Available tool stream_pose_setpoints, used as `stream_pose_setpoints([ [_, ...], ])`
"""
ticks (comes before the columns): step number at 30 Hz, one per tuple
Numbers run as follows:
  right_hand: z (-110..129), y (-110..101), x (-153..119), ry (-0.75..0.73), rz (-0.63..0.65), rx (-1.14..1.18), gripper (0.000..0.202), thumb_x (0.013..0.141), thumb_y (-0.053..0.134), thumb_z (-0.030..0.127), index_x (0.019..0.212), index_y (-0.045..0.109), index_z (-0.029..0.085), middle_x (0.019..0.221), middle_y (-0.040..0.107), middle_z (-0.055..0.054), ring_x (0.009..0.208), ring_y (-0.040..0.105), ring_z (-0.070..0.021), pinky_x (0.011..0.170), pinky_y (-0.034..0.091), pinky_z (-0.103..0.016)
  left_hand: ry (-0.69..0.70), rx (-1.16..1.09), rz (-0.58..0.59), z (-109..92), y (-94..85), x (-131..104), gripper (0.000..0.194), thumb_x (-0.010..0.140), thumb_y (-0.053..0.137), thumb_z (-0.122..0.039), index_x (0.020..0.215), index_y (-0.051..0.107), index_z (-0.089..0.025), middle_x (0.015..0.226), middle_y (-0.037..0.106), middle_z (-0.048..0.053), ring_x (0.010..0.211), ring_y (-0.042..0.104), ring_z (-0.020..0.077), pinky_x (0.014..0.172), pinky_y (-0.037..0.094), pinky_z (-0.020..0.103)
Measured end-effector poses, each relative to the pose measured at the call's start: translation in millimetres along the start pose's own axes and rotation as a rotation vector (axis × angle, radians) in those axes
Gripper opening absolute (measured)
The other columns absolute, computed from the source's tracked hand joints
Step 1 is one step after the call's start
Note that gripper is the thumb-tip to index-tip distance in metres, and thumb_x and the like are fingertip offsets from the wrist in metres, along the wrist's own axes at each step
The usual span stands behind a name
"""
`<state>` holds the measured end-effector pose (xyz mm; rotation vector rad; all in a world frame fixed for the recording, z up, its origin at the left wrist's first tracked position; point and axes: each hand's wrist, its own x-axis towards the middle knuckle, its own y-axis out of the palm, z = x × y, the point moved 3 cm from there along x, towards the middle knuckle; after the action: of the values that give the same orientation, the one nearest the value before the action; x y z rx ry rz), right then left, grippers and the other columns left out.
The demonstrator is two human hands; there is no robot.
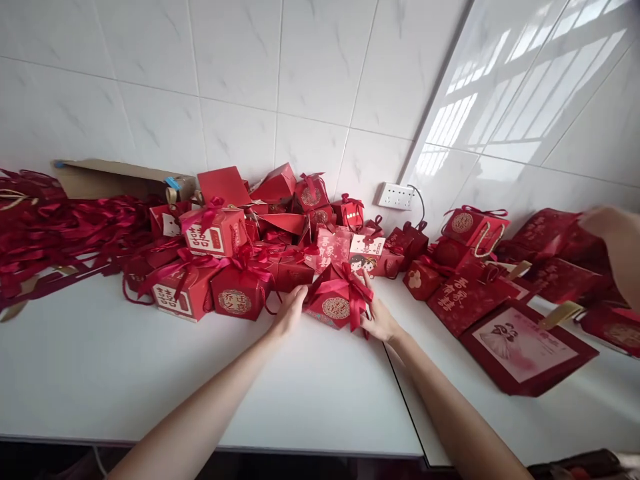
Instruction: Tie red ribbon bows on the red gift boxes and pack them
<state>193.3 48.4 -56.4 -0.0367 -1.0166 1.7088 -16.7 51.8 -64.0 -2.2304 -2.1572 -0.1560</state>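
Observation:
Between my two hands is a red gift box [327,320] with a round gold emblem on its front and a red ribbon bow [356,292] on top. My left hand [290,312] presses its left side, thumb up along the edge. From the right, my right hand [379,320] grips the opposite side beside the hanging ribbon tails; some of its fingers are hidden behind the box. Just left stands another bowed red box [239,300] with gold characters, and next to it a box [183,293] with a white label.
More red boxes are piled against the tiled wall. Loose red ribbons [75,230] and a cardboard box [113,180] lie left. At right are red gift bags [525,347] and another person's blurred arm [617,250]. A power strip [397,196] sits by the wall; a seam divides the white table [320,400].

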Motion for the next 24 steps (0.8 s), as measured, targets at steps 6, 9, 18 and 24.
stream_pose_setpoints([
  [6,3,-8,4,0.148,0.060,0.136,0.090,0.073,0.057,0.038,0.148,0.009,0.025,0.126,0.058,-0.009,0.098,0.060,-0.0240,0.086,0.047,-0.040,0.157,0.114,0.068,-7,5.1,-5,0.054,0.084,0.041,-0.049,0.125,0.046,-0.014,0.134,0.050,0.012,0.127,0.042,0.0247,0.107,0.030,0.037],
  [9,0,-7,1,0.165,0.042,0.224,0.082,0.074,0.054,0.034,0.146,0.018,0.024,0.111,0.064,-0.007,0.083,0.062,-0.0212,0.080,0.048,-0.039,0.115,0.172,-0.035,-4,-1.4,-1,0.052,0.083,0.038,-0.054,0.116,0.050,-0.015,0.116,0.059,0.012,0.111,0.053,0.0266,0.098,0.038,0.040],
  [18,10,-12,4,0.216,-0.376,0.414,0.043,0.086,0.034,0.049,0.112,0.053,0.022,0.114,0.061,-0.009,0.106,0.057,-0.0233,0.087,0.045,-0.037,0.209,0.224,0.121,-20,7.8,-12,0.050,0.083,0.041,-0.053,0.116,0.049,-0.015,0.124,0.054,0.012,0.119,0.047,0.0255,0.102,0.034,0.038],
  [24,20,-17,1,0.274,-0.299,0.455,0.061,0.087,0.019,0.063,0.056,0.050,0.020,0.054,0.049,-0.002,0.053,0.046,-0.0149,0.059,0.038,-0.030,0.817,0.628,0.008,-32,11.9,-29,0.060,0.070,0.064,-0.047,0.119,0.049,-0.016,0.128,0.046,0.016,0.123,0.042,0.0297,0.104,0.033,0.042],
])
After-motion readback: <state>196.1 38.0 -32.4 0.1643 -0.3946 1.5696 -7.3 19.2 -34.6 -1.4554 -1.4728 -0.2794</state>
